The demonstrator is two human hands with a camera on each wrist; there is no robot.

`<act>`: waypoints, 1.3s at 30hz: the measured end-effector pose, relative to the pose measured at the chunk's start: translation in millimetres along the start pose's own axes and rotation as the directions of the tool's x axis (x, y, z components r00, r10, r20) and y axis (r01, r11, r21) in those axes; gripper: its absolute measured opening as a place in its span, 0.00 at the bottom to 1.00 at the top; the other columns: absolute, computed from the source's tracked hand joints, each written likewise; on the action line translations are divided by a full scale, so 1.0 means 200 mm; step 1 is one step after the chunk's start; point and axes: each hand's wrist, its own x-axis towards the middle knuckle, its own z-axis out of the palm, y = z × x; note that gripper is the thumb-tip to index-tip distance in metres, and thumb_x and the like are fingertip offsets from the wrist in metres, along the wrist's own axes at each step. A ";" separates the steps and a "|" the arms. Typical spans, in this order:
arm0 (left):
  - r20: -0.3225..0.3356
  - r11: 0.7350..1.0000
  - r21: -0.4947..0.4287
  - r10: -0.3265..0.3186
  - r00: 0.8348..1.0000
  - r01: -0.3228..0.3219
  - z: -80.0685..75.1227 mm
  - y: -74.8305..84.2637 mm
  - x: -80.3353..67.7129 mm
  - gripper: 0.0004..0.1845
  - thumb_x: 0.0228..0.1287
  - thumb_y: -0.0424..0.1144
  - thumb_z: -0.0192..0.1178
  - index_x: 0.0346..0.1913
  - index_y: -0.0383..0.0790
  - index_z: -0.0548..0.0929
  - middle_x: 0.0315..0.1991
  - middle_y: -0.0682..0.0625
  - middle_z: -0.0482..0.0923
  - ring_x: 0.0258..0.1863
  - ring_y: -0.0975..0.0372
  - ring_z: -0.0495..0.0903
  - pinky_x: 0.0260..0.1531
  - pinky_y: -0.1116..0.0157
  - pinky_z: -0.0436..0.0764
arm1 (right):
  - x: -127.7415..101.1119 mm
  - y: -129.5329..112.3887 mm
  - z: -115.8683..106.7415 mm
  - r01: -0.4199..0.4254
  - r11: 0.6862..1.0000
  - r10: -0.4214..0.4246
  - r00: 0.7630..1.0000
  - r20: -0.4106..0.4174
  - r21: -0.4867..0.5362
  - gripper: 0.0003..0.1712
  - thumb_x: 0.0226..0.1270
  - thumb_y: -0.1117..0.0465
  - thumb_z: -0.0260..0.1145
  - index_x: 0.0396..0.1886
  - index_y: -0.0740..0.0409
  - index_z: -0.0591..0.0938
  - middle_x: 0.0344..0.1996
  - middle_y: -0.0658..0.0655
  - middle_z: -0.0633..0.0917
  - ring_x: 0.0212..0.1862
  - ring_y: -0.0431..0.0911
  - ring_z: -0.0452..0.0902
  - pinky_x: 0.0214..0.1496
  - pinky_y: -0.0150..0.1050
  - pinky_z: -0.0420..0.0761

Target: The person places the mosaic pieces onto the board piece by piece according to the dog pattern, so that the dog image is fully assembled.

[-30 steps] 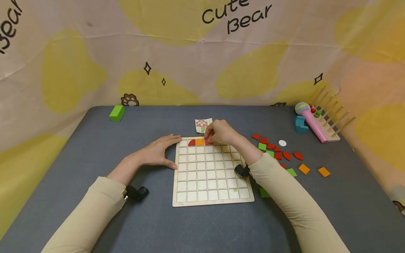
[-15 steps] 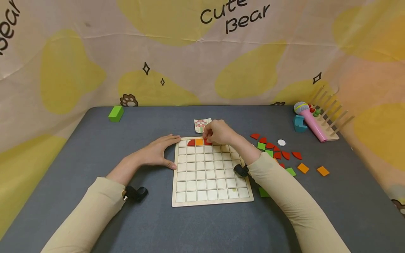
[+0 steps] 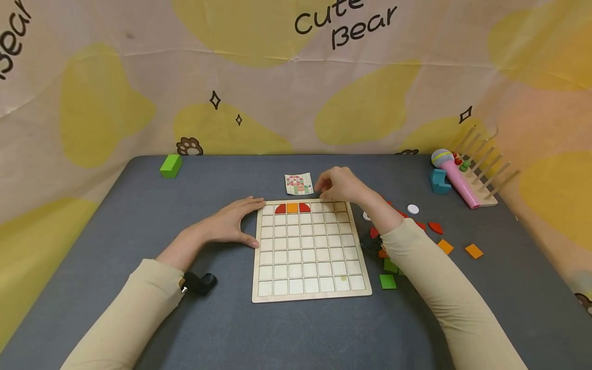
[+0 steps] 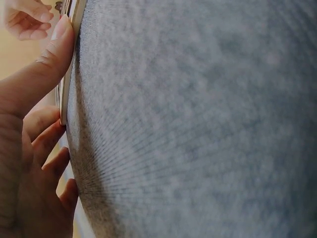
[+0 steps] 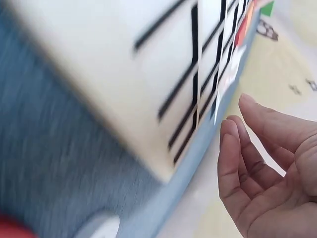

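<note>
A square wooden grid board [image 3: 314,297] lies flat on the dark table. In its top row sit a red quarter-circle tile [image 3: 280,209], an orange square tile [image 3: 292,207] and a second red quarter-circle tile [image 3: 304,207]. My left hand [image 3: 226,223] rests at the board's upper left edge, thumb and fingers spread; in the left wrist view its thumb [image 4: 62,42] touches the side. Over the far edge, right of the printed card [image 3: 299,184], hovers my right hand [image 3: 339,185]. The right wrist view shows nothing between its loosely bent fingers [image 5: 230,163].
Loose red, orange and green tiles, such as a green square [image 3: 388,281] and an orange one [image 3: 474,251], lie right of the board, partly under the right arm. Farther back stand a pink toy microphone [image 3: 458,180], a peg rack [image 3: 487,198] and a teal block [image 3: 439,182]. A green block [image 3: 171,166] is back left.
My right hand has let go of the red quarter-circle tile, which stays in the top row, and has moved right, uncovering the card. My left hand has stayed in place.
</note>
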 end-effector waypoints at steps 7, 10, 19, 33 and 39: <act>0.002 1.000 -0.001 -0.002 1.000 0.002 -0.01 0.01 -0.01 0.58 0.45 0.58 0.76 0.77 0.39 0.59 0.78 0.41 0.57 0.80 0.42 0.49 0.75 0.39 0.55 | -0.04 0.13 -0.10 -0.037 0.999 0.037 0.999 0.006 0.015 0.14 0.60 0.65 0.72 0.47 0.59 0.87 0.38 0.58 0.86 0.41 0.49 0.80 0.45 0.41 0.78; 0.001 1.000 -0.001 -0.002 1.000 0.002 -0.01 0.01 -0.01 0.58 0.45 0.58 0.76 0.77 0.39 0.59 0.78 0.41 0.57 0.80 0.42 0.49 0.75 0.39 0.55 | -0.06 0.19 -0.14 -0.062 0.998 0.062 0.998 0.012 0.022 0.15 0.60 0.65 0.72 0.48 0.59 0.86 0.39 0.58 0.86 0.42 0.49 0.79 0.45 0.40 0.77; 0.008 1.000 -0.007 -0.012 1.000 0.012 -0.01 0.02 0.00 0.59 0.45 0.58 0.76 0.77 0.40 0.58 0.78 0.42 0.56 0.80 0.44 0.48 0.75 0.40 0.54 | -0.11 0.31 -0.21 -0.094 0.995 0.094 0.995 0.042 -0.015 0.15 0.60 0.63 0.72 0.47 0.59 0.86 0.40 0.58 0.87 0.43 0.48 0.79 0.44 0.36 0.74; 0.010 1.000 -0.014 -0.012 1.000 0.012 -0.01 0.02 -0.01 0.59 0.45 0.59 0.76 0.77 0.41 0.58 0.79 0.44 0.56 0.80 0.44 0.48 0.75 0.40 0.54 | -0.18 0.47 -0.29 -0.197 0.978 0.176 0.954 0.241 0.066 0.19 0.57 0.63 0.75 0.47 0.66 0.83 0.35 0.57 0.85 0.35 0.43 0.75 0.40 0.33 0.76; 0.012 1.000 -0.018 -0.011 1.000 0.011 -0.01 0.02 -0.01 0.58 0.45 0.58 0.76 0.77 0.41 0.58 0.79 0.43 0.56 0.80 0.44 0.47 0.75 0.40 0.54 | -0.18 0.49 -0.29 -0.219 0.975 0.198 0.936 0.292 0.043 0.19 0.55 0.63 0.77 0.45 0.65 0.82 0.32 0.54 0.81 0.35 0.44 0.72 0.38 0.35 0.74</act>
